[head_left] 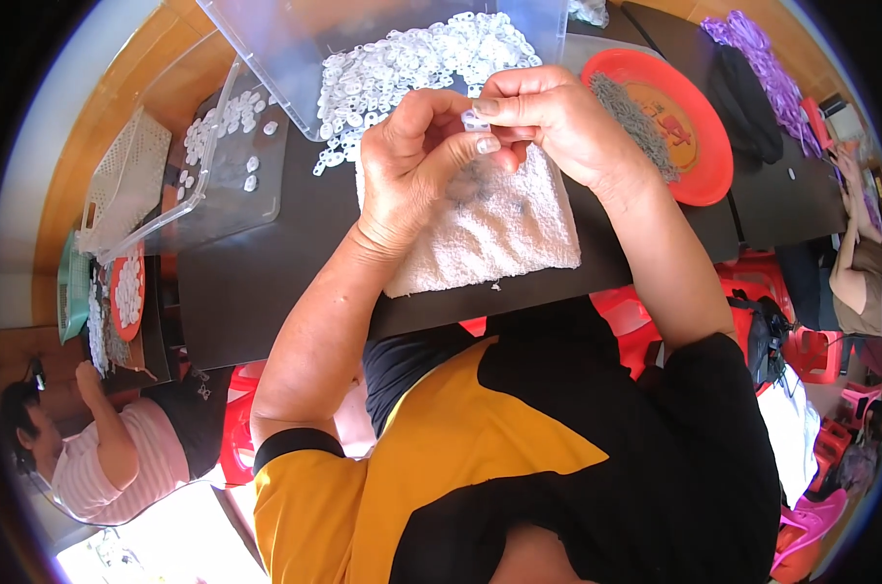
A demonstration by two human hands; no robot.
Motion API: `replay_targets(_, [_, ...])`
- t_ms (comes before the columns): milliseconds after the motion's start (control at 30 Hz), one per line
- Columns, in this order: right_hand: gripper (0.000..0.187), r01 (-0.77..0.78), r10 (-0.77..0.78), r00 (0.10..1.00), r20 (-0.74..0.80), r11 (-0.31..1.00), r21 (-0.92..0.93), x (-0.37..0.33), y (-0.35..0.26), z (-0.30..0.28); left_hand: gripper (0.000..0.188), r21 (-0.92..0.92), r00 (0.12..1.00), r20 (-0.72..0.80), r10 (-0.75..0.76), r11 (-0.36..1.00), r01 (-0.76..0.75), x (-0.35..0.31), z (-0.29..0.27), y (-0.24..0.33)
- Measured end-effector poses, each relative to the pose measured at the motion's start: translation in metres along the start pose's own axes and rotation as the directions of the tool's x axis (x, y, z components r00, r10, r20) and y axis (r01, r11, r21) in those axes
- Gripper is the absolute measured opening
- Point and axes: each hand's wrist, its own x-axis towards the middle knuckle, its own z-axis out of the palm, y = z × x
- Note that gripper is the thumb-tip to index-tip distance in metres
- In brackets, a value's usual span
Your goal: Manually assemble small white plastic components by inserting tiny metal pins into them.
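I see a black surface (266,282). White terry towel (499,234) at its near edge, faint grey smudges on it. White plastic pcs (402,63) heaped in a clear bin (266,49) at the far edge. Red-orange plate (699,127) w/ grey bits (635,117) toward the far right corner, purple cords (762,58) beyond. My shirt (519,457) is yellow & black. Small white pc (475,120) in my fingers (489,144).

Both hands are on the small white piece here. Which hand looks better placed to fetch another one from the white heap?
Probably left. The left hand sits nearer the heap of white pieces; the right hand pinches the small white piece and lies nearer the red plate.
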Motion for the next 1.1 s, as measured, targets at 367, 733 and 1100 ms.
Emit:
replay_targets(367, [0.021,-0.003,0.002,0.998,0.068,1.000,0.006,-0.003,0.006,0.006,0.023,0.213,0.992,0.001,0.125,0.969,-0.123,-0.005,-0.007,-0.005])
replay_targets(733, [0.018,-0.109,0.106,0.994,0.029,0.989,0.104,-0.001,-0.005,0.011,0.023,0.165,0.998,-0.044,0.036,0.986,-0.028,0.000,-0.009,-0.007])
replay_targets(1100, [0.018,0.151,-0.152,0.978,-0.142,0.988,-0.019,0.004,0.019,0.006,0.016,-0.057,0.948,-0.217,-0.234,0.972,0.227,0.010,-0.006,0.000])
